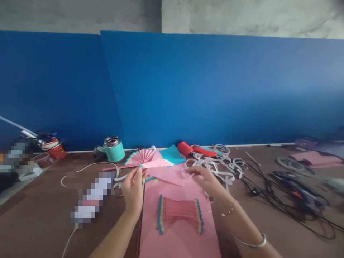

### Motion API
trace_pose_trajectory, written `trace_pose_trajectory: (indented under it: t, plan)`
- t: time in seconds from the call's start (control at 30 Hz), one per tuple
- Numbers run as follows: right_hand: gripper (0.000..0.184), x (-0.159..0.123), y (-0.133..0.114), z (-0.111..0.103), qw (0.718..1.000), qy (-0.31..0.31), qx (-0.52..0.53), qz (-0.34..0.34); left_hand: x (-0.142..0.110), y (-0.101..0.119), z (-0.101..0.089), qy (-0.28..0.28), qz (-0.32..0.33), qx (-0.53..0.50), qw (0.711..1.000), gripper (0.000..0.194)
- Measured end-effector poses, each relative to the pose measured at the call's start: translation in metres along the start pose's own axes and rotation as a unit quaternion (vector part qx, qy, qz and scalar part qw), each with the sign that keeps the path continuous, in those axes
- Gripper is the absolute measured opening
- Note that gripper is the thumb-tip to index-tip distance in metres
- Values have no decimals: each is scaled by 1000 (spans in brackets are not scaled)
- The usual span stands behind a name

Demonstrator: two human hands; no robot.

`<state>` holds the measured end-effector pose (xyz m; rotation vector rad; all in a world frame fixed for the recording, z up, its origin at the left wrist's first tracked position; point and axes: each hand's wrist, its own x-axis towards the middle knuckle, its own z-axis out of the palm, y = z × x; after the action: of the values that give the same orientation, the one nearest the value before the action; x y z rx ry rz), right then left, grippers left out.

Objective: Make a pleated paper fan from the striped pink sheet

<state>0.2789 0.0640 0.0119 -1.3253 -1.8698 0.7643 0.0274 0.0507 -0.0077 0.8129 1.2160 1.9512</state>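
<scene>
Head view: pinching folded pink paper (158, 164) between thumb and fingers of the left hand (133, 186), over the far end of a pink sheet (152, 240) on a brown table (268, 179).

Fingers bent together on the right hand (202, 179), next to a pale loop (183, 172); cannot tell whether pinching it. Just beyond the left hand, a pink fan (143, 156); to its right, teal paper (173, 154), a red spool (184, 148) and tangled white ribbons (227, 175). Nearer, on the sheet and between the forearms, a pleated piece (180, 209) with blue-and-cream edges. At left, a teal container (114, 152) and, nearer, a pixelated object (92, 200); at right, black cables (254, 192). Across the far side, a blue panel (188, 89).
</scene>
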Motion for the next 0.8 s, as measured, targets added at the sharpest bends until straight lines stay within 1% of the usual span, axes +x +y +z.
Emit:
trace_pose_trajectory:
  t: [0.03, 0.07, 0.1, 0.13, 0.17, 0.2, 0.3, 0.37, 0.5, 0.57, 0.67, 0.7, 0.8]
  plan:
    - [30, -6, -9, 5, 995, -93, 3, -23, 0, 0, 0, -4, -1, 1, 1000, 34]
    - [36, -12, -17, 12, 986, -163, -15, -34, -1, 0, 0, -6, -2, 1, 1000, 34]
    - [52, -18, -24, 21, 979, -195, -47, -38, -1, 0, 1, -7, -2, 0, 1000, 35]
    - [66, -23, -30, 31, 974, -204, -87, -41, -1, 0, 1, -7, -2, 0, 1000, 35]
    - [74, -27, -34, 40, 968, -210, -127, -53, -2, 1, 1, -7, -3, -1, 1000, 36]
    - [77, -30, -37, 49, 962, -216, -157, -60, -2, 1, 2, -6, -3, -2, 1000, 36]
    - [68, -33, -38, 64, 959, -211, -172, -81, -3, 0, 2, -9, -2, -7, 1000, 35]
    - [64, -33, -35, 65, 957, -224, -158, -97, -3, -1, 2, -12, -1, -7, 1000, 33]
    - [67, -32, -32, 58, 940, -286, -152, -111, -3, -3, 1, -17, 0, -5, 1000, 32]
    - [69, -33, -32, 56, 938, -289, -155, -111, -3, -3, 1, -19, 4, -1, 1000, 32]
    - [83, -34, -37, 58, 936, -285, -163, -126, -3, -3, 2, -21, 9, 4, 1000, 32]
    - [85, -34, -39, 59, 934, -286, -166, -132, -3, -3, 2, -22, 9, 5, 1000, 32]
    - [79, -34, -42, 63, 931, -289, -174, -140, -3, -3, 2, -24, 10, 7, 1000, 32]
